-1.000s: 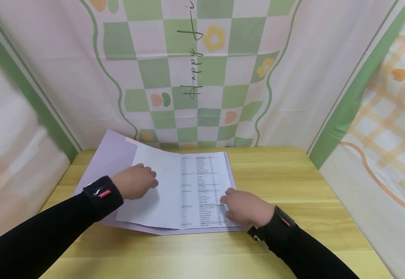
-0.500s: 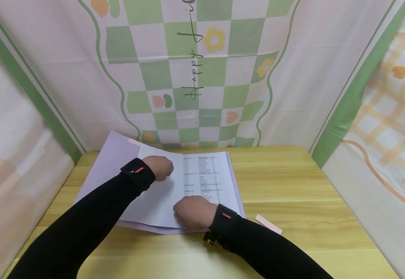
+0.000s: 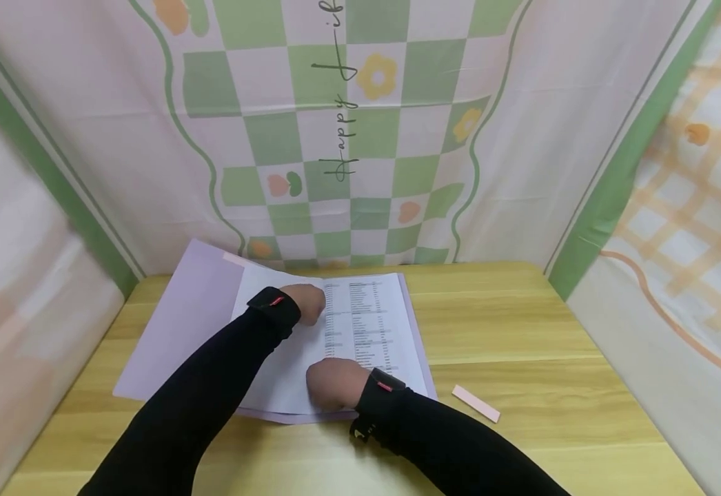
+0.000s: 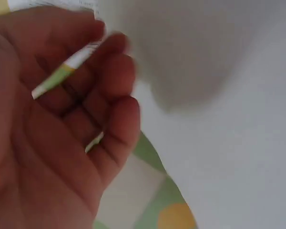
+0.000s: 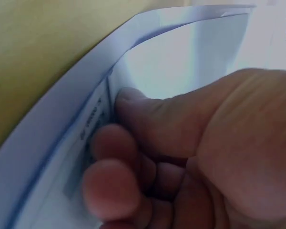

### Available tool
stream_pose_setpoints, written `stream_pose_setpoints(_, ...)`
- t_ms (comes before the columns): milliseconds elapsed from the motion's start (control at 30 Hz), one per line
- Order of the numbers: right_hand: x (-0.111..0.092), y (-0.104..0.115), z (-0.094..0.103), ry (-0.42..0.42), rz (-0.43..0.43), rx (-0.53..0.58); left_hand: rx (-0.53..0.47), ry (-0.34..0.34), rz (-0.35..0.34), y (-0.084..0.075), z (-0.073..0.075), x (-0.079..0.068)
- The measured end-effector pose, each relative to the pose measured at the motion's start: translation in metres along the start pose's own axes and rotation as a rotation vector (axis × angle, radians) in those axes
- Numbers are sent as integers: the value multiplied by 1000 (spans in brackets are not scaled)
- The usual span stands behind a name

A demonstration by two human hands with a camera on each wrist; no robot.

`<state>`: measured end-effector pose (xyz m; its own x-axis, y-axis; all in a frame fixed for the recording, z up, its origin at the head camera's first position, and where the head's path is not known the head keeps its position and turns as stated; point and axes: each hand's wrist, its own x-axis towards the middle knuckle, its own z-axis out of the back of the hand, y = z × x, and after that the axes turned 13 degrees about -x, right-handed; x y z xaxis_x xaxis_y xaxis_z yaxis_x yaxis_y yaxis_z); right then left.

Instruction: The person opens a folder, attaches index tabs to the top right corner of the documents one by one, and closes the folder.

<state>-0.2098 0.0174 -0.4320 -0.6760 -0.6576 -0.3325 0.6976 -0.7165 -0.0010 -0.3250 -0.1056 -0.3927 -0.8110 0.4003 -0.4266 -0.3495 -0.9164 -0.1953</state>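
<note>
An open lilac folder lies on the table, with a blank white left page and a printed right page. My left hand is over the upper part of the left page, close to the fold. In the left wrist view its fingers curl loosely, with a gap before the thumb and nothing between them. My right hand is at the lower end of the fold. The right wrist view shows its thumb pressed at the crease and its fingertips curled over the printed page.
A short pale pink strip lies on the wooden table, right of the folder. Another pink strip runs at the top of the left cover. Patterned cloth hangs behind the table and on both sides.
Both hands have come in toward the fold, the left moving right and the right moving left. The pink strip on the table has come into view as the right arm shifted.
</note>
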Motion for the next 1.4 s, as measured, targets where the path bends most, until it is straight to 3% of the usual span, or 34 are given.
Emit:
stream_pose_setpoints(167, 1, -4, -6, -4, 22, -23, -64, 213, -31, -15, -17, -1)
stream_pose_setpoints(267, 1, -6, -8, -12, 43, -30, -54, 238, -35, -22, -27, -2)
stream_pose_setpoints(433, 0, -8, -7, -15, 59, -37, 7, 150, -3, -27, -35, 2)
stream_pose_setpoints(600, -2, -8, -7, 17, 25, -10, 92, 45, -17, -25, -37, 18)
stream_pose_setpoints(767, -2, -5, -7, 36, -1, 13, 116, -102, -29, -10, -33, 39)
stream_pose_setpoints(1067, -1, 2, -5, 64, -11, 30, 95, -344, 33, 25, -37, 66)
stream_pose_setpoints(1200, 0, 1, -5, 61, -11, 40, 77, -365, 98, 26, -43, 71)
stream_pose_setpoints(1400, 1, -3, -5, 40, 6, 14, 97, -325, 245, 12, -41, 76)
